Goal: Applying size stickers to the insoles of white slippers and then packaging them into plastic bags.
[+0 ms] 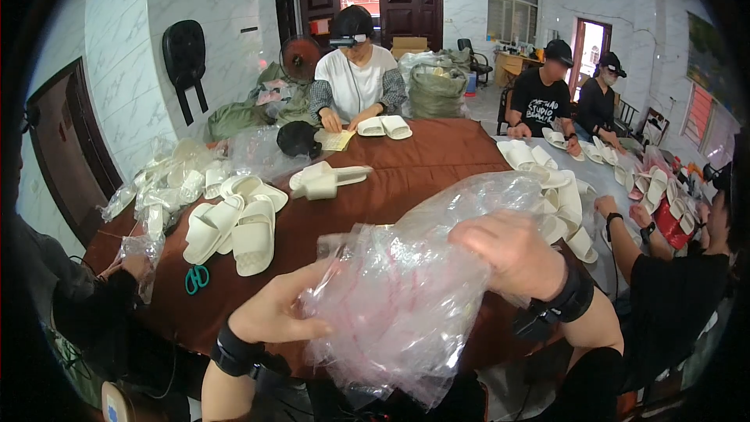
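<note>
Clear plastic bags (391, 305) with faint pink print hang crumpled in front of me, above the near side of the table. At their left side is my left hand (285, 305), its thumb in front and its other fingers partly hidden by the plastic. My right hand (512, 254) is closed in a fist on the upper right of the plastic. More clear film (476, 195) spreads out beyond that hand. Cream slippers (254, 238) lie in a heap on the table to the left of the bags, and a teal pair of scissors (197, 279) rests beside them.
A brown cloth (422, 152) covers the table. Another slipper pair (328, 180) lies mid-table, with bagged slippers (176, 172) at the far left. More slippers (558, 195) stand at the right on a grey table. Several people work around, one opposite (355, 82) handling yellow paper.
</note>
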`<state>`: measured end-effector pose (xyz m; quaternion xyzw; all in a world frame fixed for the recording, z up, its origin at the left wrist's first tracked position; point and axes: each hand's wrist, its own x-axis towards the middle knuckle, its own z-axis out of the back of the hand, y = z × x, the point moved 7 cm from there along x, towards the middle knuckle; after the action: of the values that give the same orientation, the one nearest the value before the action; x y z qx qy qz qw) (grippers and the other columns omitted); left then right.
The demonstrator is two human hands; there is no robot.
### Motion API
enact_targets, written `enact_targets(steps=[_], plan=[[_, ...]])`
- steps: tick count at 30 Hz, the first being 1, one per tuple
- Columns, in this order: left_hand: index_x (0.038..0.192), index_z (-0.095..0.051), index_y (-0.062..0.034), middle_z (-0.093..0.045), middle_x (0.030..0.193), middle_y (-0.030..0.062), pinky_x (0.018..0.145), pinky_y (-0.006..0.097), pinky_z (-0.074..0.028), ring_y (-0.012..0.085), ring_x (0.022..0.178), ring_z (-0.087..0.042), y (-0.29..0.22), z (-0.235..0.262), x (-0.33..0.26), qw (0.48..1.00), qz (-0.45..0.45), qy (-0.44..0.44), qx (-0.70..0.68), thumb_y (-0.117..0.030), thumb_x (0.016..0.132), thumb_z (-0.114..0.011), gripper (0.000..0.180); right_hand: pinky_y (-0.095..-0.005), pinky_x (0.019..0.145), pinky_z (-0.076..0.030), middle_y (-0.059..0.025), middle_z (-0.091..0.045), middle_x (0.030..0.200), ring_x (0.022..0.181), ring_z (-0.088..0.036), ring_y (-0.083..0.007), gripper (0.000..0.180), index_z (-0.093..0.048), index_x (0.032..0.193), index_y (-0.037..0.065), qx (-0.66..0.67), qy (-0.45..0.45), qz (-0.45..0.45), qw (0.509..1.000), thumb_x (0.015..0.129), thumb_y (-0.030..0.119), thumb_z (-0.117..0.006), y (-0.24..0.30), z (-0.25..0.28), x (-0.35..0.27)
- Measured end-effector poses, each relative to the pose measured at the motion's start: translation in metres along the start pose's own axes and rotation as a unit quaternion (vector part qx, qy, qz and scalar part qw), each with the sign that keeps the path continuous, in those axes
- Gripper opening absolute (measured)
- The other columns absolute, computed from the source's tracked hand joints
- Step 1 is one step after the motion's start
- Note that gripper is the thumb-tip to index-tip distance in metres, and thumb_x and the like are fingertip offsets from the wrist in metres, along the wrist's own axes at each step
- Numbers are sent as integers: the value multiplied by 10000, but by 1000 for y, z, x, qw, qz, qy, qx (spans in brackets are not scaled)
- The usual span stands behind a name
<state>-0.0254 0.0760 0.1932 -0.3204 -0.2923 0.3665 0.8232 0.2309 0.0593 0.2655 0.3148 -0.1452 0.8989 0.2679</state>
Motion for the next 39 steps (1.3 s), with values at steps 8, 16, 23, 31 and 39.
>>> enact_targets(steps=[8,16,23,31,39], plan=[[1449,-301,59,-427,1443,166,1106,441,-342,272,1318,-435,33,12,10,921,-38,-74,-381,-936,576,-424,1329,-380,755,-529,-149,-682,943,843,-667,-340,424,-634,1082,31,175,-38,-162,970,660,-5,-656,-48,20,-6],[1411,-392,13,-499,1380,77,1063,386,-382,197,1269,-469,44,-10,47,919,-72,-19,-388,-645,721,-726,1011,-350,815,-511,-141,-696,936,865,-669,-303,361,-672,1070,15,-88,-92,-113,985,717,-23,-605,-72,20,-32],[1192,-573,-11,-578,988,-9,813,252,-461,78,882,-527,19,-59,80,956,-71,-128,-253,-143,1002,-510,240,-321,792,-505,-143,-707,928,835,-663,-216,248,-681,1015,-22,211,-223,-256,917,780,-24,-599,-89,24,-31],[1064,-565,37,-584,888,127,684,334,-486,197,757,-567,4,-74,96,929,-59,-317,-179,-97,993,-463,183,-285,651,-497,-65,-710,880,744,-599,-99,282,-643,1035,-71,-84,-192,-169,963,758,-59,-588,-59,-15,-40],[1184,-571,10,-626,1120,145,869,382,-470,238,981,-601,-4,-90,77,910,-271,-313,35,-117,954,-519,269,-296,876,-487,-93,-655,1103,972,-607,-139,594,-521,1260,-58,342,-267,-265,861,719,47,-743,-33,-53,-28]])
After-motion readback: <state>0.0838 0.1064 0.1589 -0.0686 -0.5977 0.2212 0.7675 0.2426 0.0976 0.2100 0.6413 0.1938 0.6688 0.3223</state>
